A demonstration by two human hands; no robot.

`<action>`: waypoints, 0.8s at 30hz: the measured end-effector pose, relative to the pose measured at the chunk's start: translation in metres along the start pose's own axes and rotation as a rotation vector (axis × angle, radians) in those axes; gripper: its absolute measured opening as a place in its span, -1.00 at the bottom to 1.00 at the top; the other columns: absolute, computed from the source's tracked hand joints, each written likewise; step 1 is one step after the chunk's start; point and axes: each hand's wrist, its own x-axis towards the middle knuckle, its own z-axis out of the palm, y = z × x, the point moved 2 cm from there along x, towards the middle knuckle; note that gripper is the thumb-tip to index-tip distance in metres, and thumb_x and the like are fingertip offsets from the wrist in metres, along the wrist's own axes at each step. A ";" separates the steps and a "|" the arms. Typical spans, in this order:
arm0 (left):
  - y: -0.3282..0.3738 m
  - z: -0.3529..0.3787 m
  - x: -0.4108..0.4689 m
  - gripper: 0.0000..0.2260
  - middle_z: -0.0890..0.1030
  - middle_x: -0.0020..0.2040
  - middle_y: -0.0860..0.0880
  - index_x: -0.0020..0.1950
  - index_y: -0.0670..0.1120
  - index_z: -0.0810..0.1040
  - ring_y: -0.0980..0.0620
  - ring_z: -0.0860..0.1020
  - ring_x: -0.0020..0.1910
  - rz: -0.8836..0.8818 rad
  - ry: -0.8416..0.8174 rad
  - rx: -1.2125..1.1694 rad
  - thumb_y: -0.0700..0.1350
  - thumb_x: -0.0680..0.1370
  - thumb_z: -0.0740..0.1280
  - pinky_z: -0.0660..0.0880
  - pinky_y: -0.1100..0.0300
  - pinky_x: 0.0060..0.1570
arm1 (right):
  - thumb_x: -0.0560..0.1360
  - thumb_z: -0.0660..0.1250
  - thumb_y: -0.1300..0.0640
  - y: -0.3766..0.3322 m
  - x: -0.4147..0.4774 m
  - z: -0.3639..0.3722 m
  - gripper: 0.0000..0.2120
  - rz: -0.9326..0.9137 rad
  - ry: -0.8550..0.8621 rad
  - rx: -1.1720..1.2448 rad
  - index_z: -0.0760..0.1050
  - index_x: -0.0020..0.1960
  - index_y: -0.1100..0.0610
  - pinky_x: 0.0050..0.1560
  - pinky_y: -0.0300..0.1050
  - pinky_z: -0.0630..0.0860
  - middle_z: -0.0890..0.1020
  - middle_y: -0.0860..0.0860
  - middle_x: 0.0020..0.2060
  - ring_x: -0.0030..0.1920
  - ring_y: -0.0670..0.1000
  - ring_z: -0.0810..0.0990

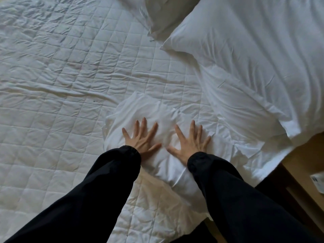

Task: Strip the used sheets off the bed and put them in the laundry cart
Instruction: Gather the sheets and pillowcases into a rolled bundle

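Hands lie flat on a soft white heap. My left hand [141, 142] and my right hand [190, 146] are side by side, close but not touching each other. All my fingers [143, 124] are straight and spread wide. They press down and grip nothing.

The heap is a bunched white sheet [149, 111]. It sits near the edge of the bed [35, 155], right in front of me, on top of the quilted pad [61, 76] with its little squares. The pad is wrinkled and covers most of the bed.

To the right of the sheet lies a big white pillow [254, 50]. One corner of it points toward the middle of the bed. A second pillow [166, 13] peeks in at the top, just beside the first one.

My black sleeves [87, 199] reach to my wrists. Past the right edge of the bed I see something brown and wooden [306, 155]. A bit of white paper [318, 181] shows there, at the very side.
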 end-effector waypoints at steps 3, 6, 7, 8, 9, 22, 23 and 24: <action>-0.003 0.013 0.006 -0.32 -0.43 0.50 -0.04 0.47 0.27 -0.35 -0.15 -0.36 0.49 0.010 0.009 0.023 0.43 0.48 -0.08 -0.23 -0.50 0.27 | 0.41 0.04 -0.50 0.001 0.004 0.015 -0.15 0.016 0.011 -0.018 -0.28 0.52 -0.23 0.33 0.52 -0.21 -0.40 0.19 0.48 0.47 0.31 -0.39; -0.008 0.028 0.012 -0.31 -0.48 0.47 -0.03 0.45 0.26 -0.40 -0.15 -0.38 0.48 0.003 0.001 0.052 0.43 0.48 -0.09 -0.22 -0.52 0.26 | 0.42 -0.01 -0.50 -0.005 0.009 0.029 -0.17 0.022 0.029 -0.072 -0.29 0.52 -0.21 0.33 0.52 -0.19 -0.40 0.21 0.47 0.46 0.34 -0.39; -0.010 0.034 0.016 -0.31 -0.49 0.47 -0.03 0.45 0.26 -0.40 -0.16 -0.39 0.48 0.002 0.001 0.060 0.42 0.49 -0.09 -0.22 -0.52 0.26 | 0.42 -0.03 -0.50 -0.006 0.011 0.033 -0.17 0.027 0.032 -0.086 -0.30 0.52 -0.21 0.33 0.53 -0.17 -0.39 0.22 0.47 0.46 0.35 -0.39; -0.011 0.039 0.019 -0.31 -0.50 0.46 -0.04 0.46 0.25 -0.39 -0.16 -0.39 0.48 0.003 0.003 0.069 0.42 0.49 -0.08 -0.22 -0.52 0.25 | 0.42 -0.05 -0.50 -0.006 0.014 0.037 -0.18 0.031 0.037 -0.106 -0.31 0.51 -0.20 0.33 0.53 -0.15 -0.39 0.23 0.48 0.46 0.36 -0.38; -0.012 0.044 0.023 -0.31 -0.51 0.45 -0.04 0.46 0.25 -0.39 -0.16 -0.39 0.48 0.004 0.005 0.079 0.41 0.49 -0.08 -0.22 -0.52 0.25 | 0.42 -0.07 -0.51 -0.007 0.017 0.041 -0.18 0.033 0.042 -0.129 -0.32 0.51 -0.20 0.32 0.53 -0.13 -0.38 0.23 0.48 0.46 0.37 -0.36; -0.018 0.058 0.034 -0.30 -0.38 0.52 -0.09 0.51 0.21 -0.29 -0.19 -0.34 0.49 0.085 0.097 0.084 0.39 0.46 -0.10 -0.28 -0.48 0.25 | 0.40 -0.15 -0.52 -0.004 0.038 0.062 -0.18 0.029 0.066 -0.150 -0.35 0.50 -0.19 0.31 0.55 -0.12 -0.34 0.26 0.48 0.46 0.39 -0.33; -0.019 0.056 0.029 -0.30 -0.31 0.54 -0.11 0.52 0.19 -0.24 -0.20 -0.31 0.50 0.111 0.123 0.073 0.36 0.45 -0.08 -0.24 -0.48 0.28 | 0.41 -0.14 -0.51 -0.005 0.033 0.062 -0.18 0.023 0.093 -0.160 -0.35 0.51 -0.17 0.32 0.55 -0.12 -0.33 0.27 0.48 0.46 0.40 -0.33; -0.021 0.055 0.022 -0.31 -0.22 0.56 -0.14 0.54 0.15 -0.17 -0.21 -0.26 0.51 0.142 0.144 0.062 0.31 0.47 -0.02 -0.18 -0.47 0.32 | 0.44 -0.13 -0.49 -0.007 0.028 0.064 -0.19 0.017 0.121 -0.169 -0.34 0.52 -0.14 0.32 0.55 -0.14 -0.32 0.27 0.49 0.46 0.41 -0.31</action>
